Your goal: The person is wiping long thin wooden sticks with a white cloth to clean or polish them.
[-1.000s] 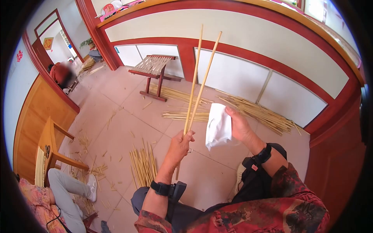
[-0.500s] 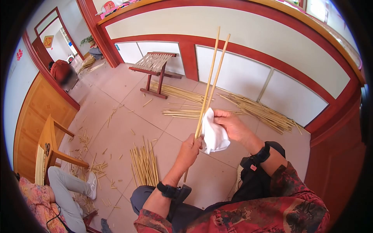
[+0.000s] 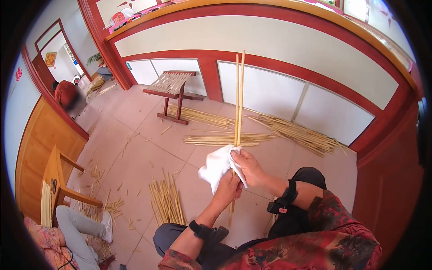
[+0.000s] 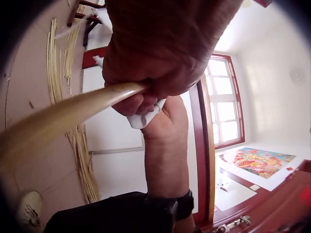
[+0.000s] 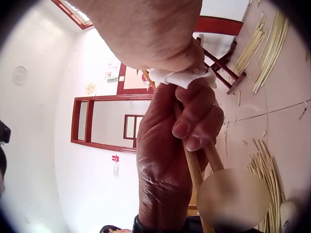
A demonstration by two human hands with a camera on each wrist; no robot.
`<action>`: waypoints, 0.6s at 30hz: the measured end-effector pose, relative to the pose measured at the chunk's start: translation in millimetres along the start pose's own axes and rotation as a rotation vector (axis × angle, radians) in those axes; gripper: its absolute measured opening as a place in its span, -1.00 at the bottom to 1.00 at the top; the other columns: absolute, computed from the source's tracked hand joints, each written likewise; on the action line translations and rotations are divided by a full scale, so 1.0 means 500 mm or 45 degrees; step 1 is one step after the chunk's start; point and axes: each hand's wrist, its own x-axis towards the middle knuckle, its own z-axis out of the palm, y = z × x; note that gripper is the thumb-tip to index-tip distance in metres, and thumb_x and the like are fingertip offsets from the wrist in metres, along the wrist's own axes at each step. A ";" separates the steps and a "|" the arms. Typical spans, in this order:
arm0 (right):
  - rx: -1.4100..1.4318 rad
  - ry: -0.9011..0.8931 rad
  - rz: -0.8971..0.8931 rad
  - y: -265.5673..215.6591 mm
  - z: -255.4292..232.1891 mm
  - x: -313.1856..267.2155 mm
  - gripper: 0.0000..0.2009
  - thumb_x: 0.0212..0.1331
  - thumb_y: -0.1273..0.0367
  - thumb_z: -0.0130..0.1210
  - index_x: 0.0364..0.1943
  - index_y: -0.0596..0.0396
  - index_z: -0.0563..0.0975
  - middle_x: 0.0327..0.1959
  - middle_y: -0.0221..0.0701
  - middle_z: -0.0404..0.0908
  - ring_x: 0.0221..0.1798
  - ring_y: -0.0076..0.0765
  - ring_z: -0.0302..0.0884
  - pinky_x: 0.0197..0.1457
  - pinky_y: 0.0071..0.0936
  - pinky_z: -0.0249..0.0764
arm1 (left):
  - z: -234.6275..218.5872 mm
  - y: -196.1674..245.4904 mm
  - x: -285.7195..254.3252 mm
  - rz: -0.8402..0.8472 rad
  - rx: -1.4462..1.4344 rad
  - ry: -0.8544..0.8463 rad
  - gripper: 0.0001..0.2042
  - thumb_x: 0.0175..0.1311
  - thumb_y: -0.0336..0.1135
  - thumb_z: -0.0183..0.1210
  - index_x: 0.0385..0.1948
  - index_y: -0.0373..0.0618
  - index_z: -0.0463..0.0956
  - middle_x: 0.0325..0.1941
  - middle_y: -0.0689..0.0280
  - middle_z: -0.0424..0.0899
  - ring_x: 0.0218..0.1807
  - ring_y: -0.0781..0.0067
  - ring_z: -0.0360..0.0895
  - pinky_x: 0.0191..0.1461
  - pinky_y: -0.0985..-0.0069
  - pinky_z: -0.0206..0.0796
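Two long, pale yellow sticks stand nearly upright in front of me, close side by side. My left hand grips them low down, with its fingers curled round both in the right wrist view. Just above that grip, my right hand holds a white cloth against the sticks, thumb on top. The cloth wraps over them and hangs off to the left, hiding a short stretch of the sticks. Their lower ends come out below my left hand, one large and near in the left wrist view.
Bundles of sticks lie along the cabinet wall, and another bundle stands by my left knee. A woven-top stool is ahead. Short offcuts litter the floor at left, near a seated person and a wooden chair.
My right hand has brought the cloth left onto the sticks and down close to the left hand. The two sticks have come closer together and more upright, and my left hand is lower.
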 end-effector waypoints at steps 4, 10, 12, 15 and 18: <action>-0.048 0.067 -0.064 0.004 -0.008 0.018 -0.69 0.14 0.15 -0.13 -0.29 0.13 0.34 -0.46 -0.42 0.41 -0.41 -0.57 0.35 -0.33 -0.56 0.35 | 0.012 0.012 -0.009 -0.055 -0.152 -0.017 -0.79 0.23 -0.16 -0.15 -0.41 -0.10 0.28 -0.70 0.49 0.24 -0.74 0.72 0.13 -0.73 0.74 -0.06; 0.151 0.338 -0.266 -0.048 -0.037 0.069 -0.76 0.16 0.22 -0.17 -0.30 0.12 0.35 -0.45 -0.41 0.42 -0.42 -0.50 0.38 -0.34 -0.53 0.37 | 0.005 -0.013 -0.007 -0.089 0.009 -0.129 -0.79 0.23 -0.15 -0.12 -0.41 -0.09 0.30 -0.73 0.54 0.14 -0.75 0.76 0.04 -0.73 0.73 -0.14; 0.229 0.456 -0.430 -0.091 -0.085 0.093 -0.76 0.16 0.23 -0.16 -0.30 0.14 0.35 -0.42 -0.38 0.43 -0.37 -0.44 0.41 -0.29 -0.48 0.41 | -0.002 -0.001 -0.023 -0.096 0.139 -0.137 -0.82 0.24 -0.19 -0.14 -0.41 -0.09 0.31 -0.73 0.53 0.16 -0.73 0.75 0.06 -0.71 0.73 -0.08; 0.418 0.527 -0.641 -0.152 -0.191 0.128 -0.75 0.15 0.23 -0.15 -0.27 0.15 0.35 -0.37 -0.30 0.44 -0.29 -0.31 0.44 -0.19 -0.34 0.43 | -0.042 -0.012 -0.046 0.066 0.598 -0.100 -0.82 0.23 -0.22 -0.13 -0.42 -0.13 0.28 -0.71 0.44 0.24 -0.67 0.63 0.17 -0.61 0.65 0.06; 0.503 0.647 -0.744 -0.193 -0.240 0.120 -0.72 0.15 0.21 -0.15 -0.25 0.16 0.34 -0.32 -0.26 0.45 -0.25 -0.23 0.44 -0.14 -0.24 0.42 | -0.102 -0.033 -0.063 0.170 0.893 -0.147 -0.82 0.21 -0.24 -0.09 -0.40 -0.16 0.28 -0.69 0.30 0.29 -0.62 0.46 0.23 -0.51 0.53 0.15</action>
